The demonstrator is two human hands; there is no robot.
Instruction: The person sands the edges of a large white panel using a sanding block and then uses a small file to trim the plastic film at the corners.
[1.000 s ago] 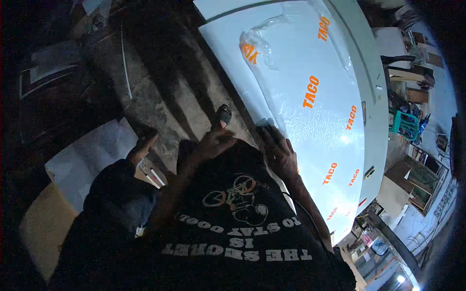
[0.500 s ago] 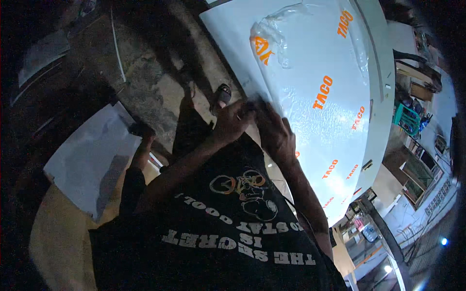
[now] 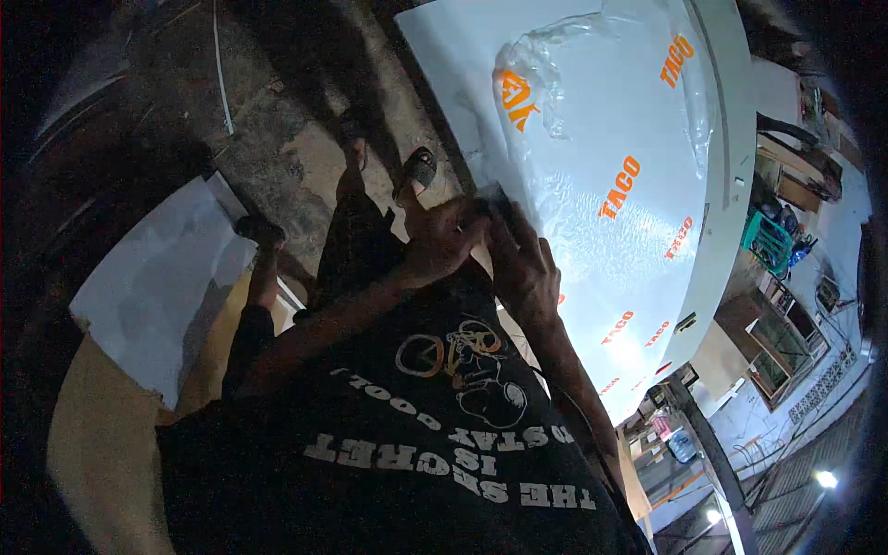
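Note:
My left hand (image 3: 442,242) and my right hand (image 3: 525,273) meet in front of my dark printed shirt (image 3: 453,407), beside the near left edge of a large white board (image 3: 453,69). Their fingers are bent and drawn together around a small dark piece (image 3: 495,196). Dim light and the fingers hide what kind of thing it is. Clear plastic film (image 3: 546,65) with orange print lies over the board, wrinkled and loose at its far left corner.
A pale sheet (image 3: 153,277) rests over a tan board (image 3: 92,444) on the left. Feet in dark sandals (image 3: 421,168) stand on the stained floor (image 3: 277,139). Beyond the white board are a green plastic chair (image 3: 768,242) and a lit lamp (image 3: 826,479).
The view has shifted slightly, so the white board sits a little farther right and lower. Both hands stay together, with the dark piece between them showing a bit more.

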